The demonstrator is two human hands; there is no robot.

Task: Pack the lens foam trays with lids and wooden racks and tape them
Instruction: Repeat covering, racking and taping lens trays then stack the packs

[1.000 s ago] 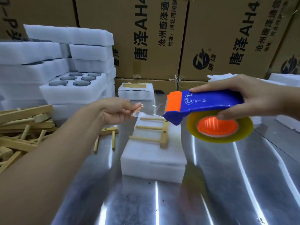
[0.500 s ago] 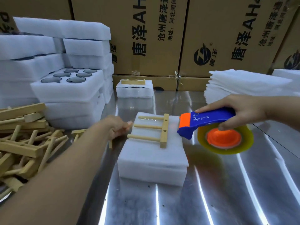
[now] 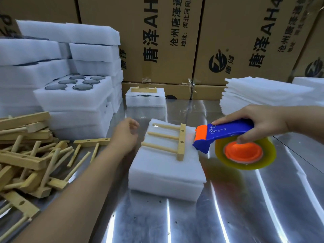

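I count two hands, the left hand [image 3: 126, 135] and the right hand [image 3: 259, 121]. There is one tape dispenser [image 3: 226, 134], with one tape roll [image 3: 245, 153]. Two closed foam packs, the near pack [image 3: 166, 172] and the far pack [image 3: 145, 100]; each carries one wooden rack [image 3: 181, 142]. One open tray [image 3: 73, 100] shows six lenses [image 3: 82, 86]. The loose racks [image 3: 26, 160] at the left are too many to count.

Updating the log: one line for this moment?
right hand grips tape dispenser | left hand beside foam tray | wooden rack on top

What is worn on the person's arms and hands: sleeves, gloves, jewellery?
Nothing that shows. The left hand and right hand are ungloved, with no ring or watch visible, and both forearms are bare to the frame edge; no sleeve appears.
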